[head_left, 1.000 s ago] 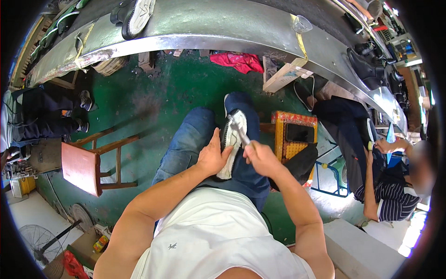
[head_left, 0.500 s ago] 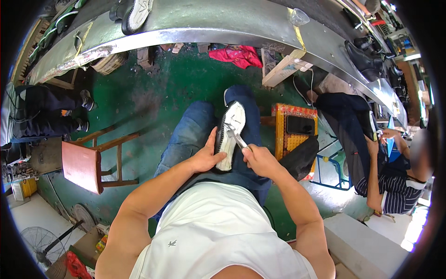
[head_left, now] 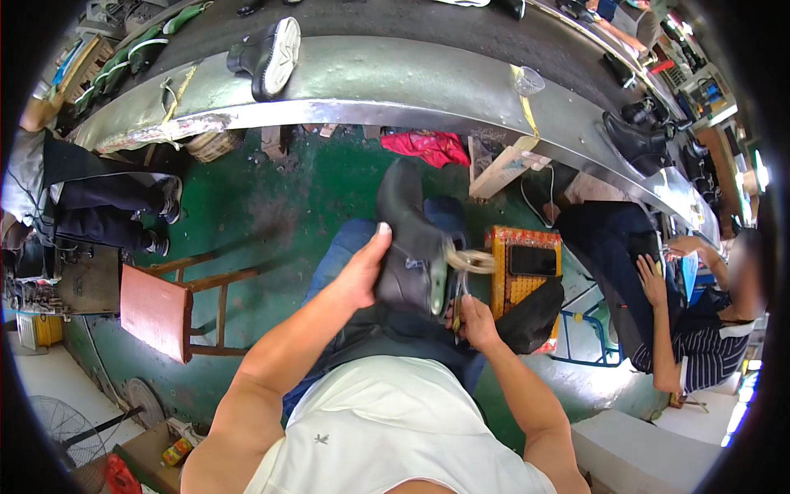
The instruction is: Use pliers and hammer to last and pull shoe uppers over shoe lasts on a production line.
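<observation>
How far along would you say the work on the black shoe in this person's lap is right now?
Midway, it seems. The left hand grips the black shoe on its side over the lap; the right hand works a thin tool at its pale sole edge. Whether trimming is finished cannot be told. Other shoes lie on the conveyor, one black shoe with a white sole among them.

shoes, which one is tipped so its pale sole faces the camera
The black shoe at the upper left of the curved metal bench, lying on its side, white sole showing. The dark shoes at the right sit upright, soles hidden.
</observation>
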The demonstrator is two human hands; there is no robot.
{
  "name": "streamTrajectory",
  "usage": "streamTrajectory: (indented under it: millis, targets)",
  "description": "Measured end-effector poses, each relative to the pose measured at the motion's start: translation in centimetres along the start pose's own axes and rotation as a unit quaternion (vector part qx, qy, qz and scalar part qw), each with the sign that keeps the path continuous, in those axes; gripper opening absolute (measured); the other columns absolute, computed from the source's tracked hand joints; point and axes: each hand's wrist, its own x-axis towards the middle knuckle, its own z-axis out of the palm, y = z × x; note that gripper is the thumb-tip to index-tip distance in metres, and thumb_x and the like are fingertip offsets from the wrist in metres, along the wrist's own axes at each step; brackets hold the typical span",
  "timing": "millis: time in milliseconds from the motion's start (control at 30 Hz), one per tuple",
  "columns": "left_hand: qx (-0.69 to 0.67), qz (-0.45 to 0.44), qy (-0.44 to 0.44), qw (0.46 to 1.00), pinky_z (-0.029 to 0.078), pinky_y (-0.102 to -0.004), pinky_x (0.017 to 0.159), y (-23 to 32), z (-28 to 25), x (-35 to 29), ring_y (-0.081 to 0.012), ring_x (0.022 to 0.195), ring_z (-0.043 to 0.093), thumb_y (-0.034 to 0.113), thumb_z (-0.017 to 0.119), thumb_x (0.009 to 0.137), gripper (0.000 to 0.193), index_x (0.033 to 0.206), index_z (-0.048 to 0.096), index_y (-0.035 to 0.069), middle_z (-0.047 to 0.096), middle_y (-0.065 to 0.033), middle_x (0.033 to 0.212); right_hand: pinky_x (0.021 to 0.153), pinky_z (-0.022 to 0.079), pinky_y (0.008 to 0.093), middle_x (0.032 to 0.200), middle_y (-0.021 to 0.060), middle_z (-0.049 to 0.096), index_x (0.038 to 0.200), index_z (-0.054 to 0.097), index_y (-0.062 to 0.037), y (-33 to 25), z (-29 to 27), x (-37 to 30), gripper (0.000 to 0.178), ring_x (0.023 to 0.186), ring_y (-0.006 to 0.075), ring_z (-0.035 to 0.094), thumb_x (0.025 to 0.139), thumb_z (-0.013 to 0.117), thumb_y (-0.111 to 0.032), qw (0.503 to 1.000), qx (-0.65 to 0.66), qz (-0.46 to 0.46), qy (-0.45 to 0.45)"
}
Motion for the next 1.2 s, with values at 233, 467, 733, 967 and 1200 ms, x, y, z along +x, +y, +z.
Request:
streamTrajectory:
  millis: [233, 467, 733, 967, 1200]
  targets:
    - [-0.255, -0.042, 0.037, 0.965, 0.056, -0.0585, 0.092, 1.3, 0.4, 1.2, -0.0421, 0.107, 0.066, 0.073, 0.034, 0.099, 0.076, 0.130, 0.059, 0.009, 0.066, -0.0206, 0.113, 0.054, 0.046, 0.0263, 0.091, 0.0080, 0.067, 0.116, 0.059, 0.0001, 0.1, 0.1, 0.4, 0.051, 0.071, 0.0147, 0.066, 0.110, 0.037, -0.046, 1.000, 0.026, -0.007, -0.013]
    - [-0.236, -0.017, -0.069, 0.969, 0.051, -0.0580, 0.103, 1.8, -1.3, 0.1, -0.0431, 0.113, 0.065, 0.071, 0.037, 0.100, 0.076, 0.137, 0.057, 0.008, 0.066, -0.0234, 0.124, 0.063, 0.052, 0.0306, 0.094, 0.0108, 0.066, 0.118, 0.057, 0.0016, -0.3, 0.1, 0.2, 0.051, 0.073, 0.0182, 0.066, 0.110, 0.039, -0.045, 0.998, 0.063, 0.016, -0.024]
    - [-0.065, 0.177, -0.023, 0.982, 0.045, -0.0483, 0.112, 18.1, 6.3, 1.8, -0.0317, 0.130, 0.056, 0.073, 0.037, 0.099, 0.084, 0.153, 0.042, 0.009, 0.053, -0.0176, 0.146, 0.068, 0.055, 0.0323, 0.094, 0.0118, 0.066, 0.119, 0.057, 0.0033, -0.6, -0.4, 0.5, 0.052, 0.074, 0.0195, 0.067, 0.110, 0.040, -0.046, 0.998, 0.046, 0.010, -0.044]
    - [0.422, 0.495, 0.133, 0.748, 0.052, -0.0358, 0.099, 20.3, 0.7, 10.8, -0.0255, 0.112, 0.067, 0.028, 0.092, 0.075, 0.086, 0.139, 0.045, -0.007, 0.068, -0.0165, 0.124, 0.069, 0.056, 0.0324, 0.093, 0.0119, 0.068, 0.115, 0.059, 0.0053, -1.5, -0.2, 1.1, 0.055, 0.074, 0.0193, 0.069, 0.109, 0.040, -0.047, 0.998, 0.029, 0.005, -0.053]
    - [0.528, 0.439, 0.170, 0.707, 0.053, -0.0376, 0.096, 24.9, 3.9, 18.6, -0.0314, 0.111, 0.069, 0.023, 0.085, 0.081, 0.082, 0.145, 0.040, -0.003, 0.067, -0.0236, 0.121, 0.070, 0.056, 0.0305, 0.090, 0.0101, 0.068, 0.113, 0.059, 0.0059, -5.2, -0.8, 4.9, 0.052, 0.074, 0.0170, 0.069, 0.110, 0.041, -0.043, 0.995, -0.007, -0.067, -0.074]
